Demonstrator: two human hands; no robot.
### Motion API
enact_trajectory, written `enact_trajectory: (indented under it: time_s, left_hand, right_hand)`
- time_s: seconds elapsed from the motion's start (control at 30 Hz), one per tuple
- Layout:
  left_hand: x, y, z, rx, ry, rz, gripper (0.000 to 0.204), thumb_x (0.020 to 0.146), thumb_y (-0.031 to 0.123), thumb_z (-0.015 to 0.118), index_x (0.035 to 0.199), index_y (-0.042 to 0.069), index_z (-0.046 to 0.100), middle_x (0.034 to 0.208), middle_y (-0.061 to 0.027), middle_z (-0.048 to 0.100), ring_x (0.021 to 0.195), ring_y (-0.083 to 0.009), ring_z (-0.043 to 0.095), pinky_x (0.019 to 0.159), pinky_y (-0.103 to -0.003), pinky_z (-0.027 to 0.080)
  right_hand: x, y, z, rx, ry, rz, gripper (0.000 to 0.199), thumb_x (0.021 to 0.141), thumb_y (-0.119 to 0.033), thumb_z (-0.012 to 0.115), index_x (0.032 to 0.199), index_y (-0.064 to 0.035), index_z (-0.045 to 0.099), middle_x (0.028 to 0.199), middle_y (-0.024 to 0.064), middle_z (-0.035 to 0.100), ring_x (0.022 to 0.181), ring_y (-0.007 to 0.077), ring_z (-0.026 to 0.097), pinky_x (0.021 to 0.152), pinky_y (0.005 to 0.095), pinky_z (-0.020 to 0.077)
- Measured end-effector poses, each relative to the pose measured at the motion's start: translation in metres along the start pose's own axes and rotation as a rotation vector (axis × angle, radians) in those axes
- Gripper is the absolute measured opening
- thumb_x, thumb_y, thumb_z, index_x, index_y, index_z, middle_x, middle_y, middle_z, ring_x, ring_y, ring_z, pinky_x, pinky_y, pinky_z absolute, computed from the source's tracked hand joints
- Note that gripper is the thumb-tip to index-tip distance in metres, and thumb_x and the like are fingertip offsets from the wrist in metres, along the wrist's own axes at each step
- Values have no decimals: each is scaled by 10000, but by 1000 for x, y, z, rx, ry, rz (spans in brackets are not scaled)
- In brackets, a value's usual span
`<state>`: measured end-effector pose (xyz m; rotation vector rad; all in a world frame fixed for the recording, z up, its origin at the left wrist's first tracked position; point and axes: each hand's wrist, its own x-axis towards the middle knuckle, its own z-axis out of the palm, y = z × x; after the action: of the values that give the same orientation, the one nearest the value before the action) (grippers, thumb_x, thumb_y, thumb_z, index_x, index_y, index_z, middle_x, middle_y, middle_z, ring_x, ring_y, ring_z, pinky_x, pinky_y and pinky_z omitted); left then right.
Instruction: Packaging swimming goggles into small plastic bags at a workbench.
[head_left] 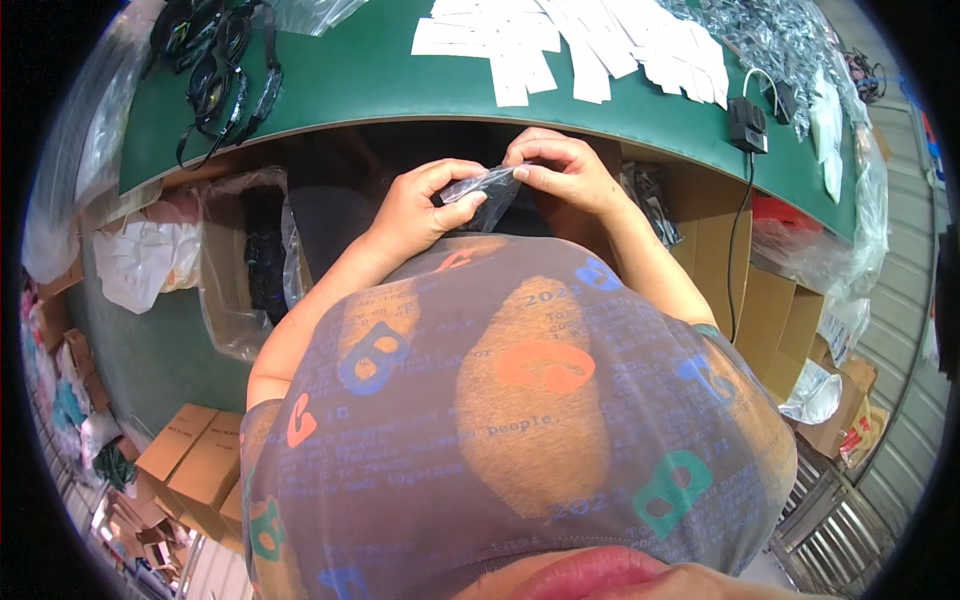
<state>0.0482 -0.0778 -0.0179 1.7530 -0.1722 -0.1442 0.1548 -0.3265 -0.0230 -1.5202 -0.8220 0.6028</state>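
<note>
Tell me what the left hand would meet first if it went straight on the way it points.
Probably the right hand: the left hand points toward it across the clear bag both hold. Depth is unclear.

Grey-brown printed shirt, seemingly short-sleeved, arms bare.

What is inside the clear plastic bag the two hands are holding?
The clear plastic bag, pinched by the left hand and right hand, shows something dark inside; glare and fingers hide what it is.
</note>
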Motion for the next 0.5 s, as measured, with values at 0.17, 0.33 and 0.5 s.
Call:
enact_trajectory:
  time_s: [0.17,0.33,0.5]
  left_hand:
    - [0,1,-3,2,2,-49,324,874,171,761,1165,36,721,1126,-69,729,1002,-157,682,887,-294,538]
    - [-4,-1,-5,-36,3,-49,322,877,177,765,1169,48,723,1099,-53,726,957,-123,675,836,-278,543]
    - [-2,-2,-6,-41,18,-49,318,882,173,766,1170,45,724,1094,-47,722,942,-111,668,816,-264,541]
  right_hand:
    - [3,-1,5,-6,-10,21,65,946,-53,686,966,9,688,1001,63,644,952,158,601,851,297,480]
    - [4,-5,8,-5,-46,61,107,974,-109,660,946,-6,672,973,43,621,917,139,571,821,283,460]
    - [8,-7,13,-26,-9,3,85,960,-91,678,974,-7,678,974,37,618,926,134,574,821,279,461]
